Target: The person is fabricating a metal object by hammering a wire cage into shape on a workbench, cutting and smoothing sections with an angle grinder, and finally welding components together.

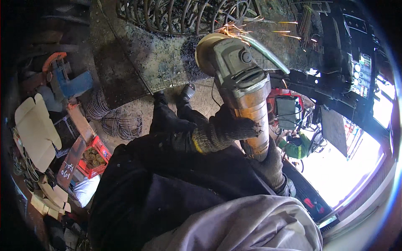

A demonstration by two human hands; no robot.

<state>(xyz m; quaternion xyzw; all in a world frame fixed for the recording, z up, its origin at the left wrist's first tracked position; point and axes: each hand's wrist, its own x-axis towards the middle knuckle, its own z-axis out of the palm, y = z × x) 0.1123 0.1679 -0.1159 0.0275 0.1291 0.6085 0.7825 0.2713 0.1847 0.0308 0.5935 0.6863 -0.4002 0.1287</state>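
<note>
A large angle grinder (251,96) with a worn orange body and grey head is held out in front of me. My left hand (226,129), in a dark knitted glove, wraps round the body from the left. Also gloved, my right hand (270,165) grips the rear end of the tool, its fingers partly hidden. The pale disc (205,52) sits at the head's far left side. Orange sparks (234,31) fly from beyond the head toward the right. A curved silvery metal piece (266,52) lies beside the head. Where the disc touches is hidden.
Curved dark metal bars (171,16) lie at the far edge of a stained metal plate (157,62). A thin rod (125,52) crosses it. Wire coils (125,125), a red crate (92,169) and cardboard (37,131) are at left. A green-sleeved person (295,146) is at right.
</note>
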